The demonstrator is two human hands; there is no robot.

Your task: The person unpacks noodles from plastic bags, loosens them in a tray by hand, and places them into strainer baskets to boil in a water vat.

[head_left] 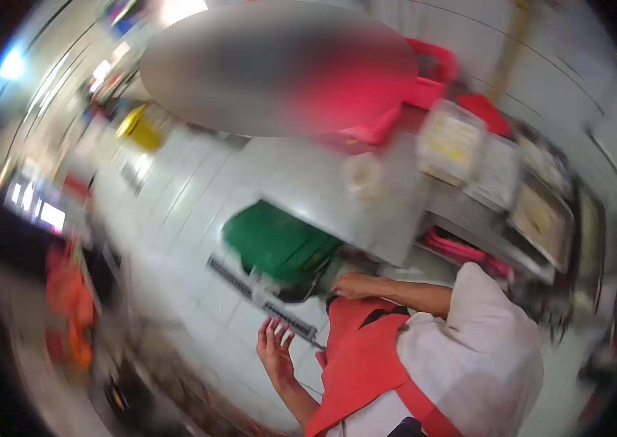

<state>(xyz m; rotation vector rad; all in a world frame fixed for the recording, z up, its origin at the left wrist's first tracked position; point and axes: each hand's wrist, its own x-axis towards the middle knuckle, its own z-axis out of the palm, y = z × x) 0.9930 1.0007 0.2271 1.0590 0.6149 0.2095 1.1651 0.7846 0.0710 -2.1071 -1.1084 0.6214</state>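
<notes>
My left hand (275,349) is held out over the floor at the lower centre, its fingers apart and nothing in them. Close beyond it lies a grey slotted floor grate (261,300). My right hand (354,285) is at the top edge of the red apron (359,357), in front of my body; its fingers are curled, and what they hold, if anything, is hidden. A green bin or lid (279,240) stands just beyond my right hand, beside the metal table.
A metal table (388,226) carries a pale container (363,175), a tub with yellow contents (450,142) and trays (541,218). Pink crates (432,76) stand behind. A yellow bucket (139,129) is at the back left, orange cloth (70,302) at left. A blurred oval covers the top centre.
</notes>
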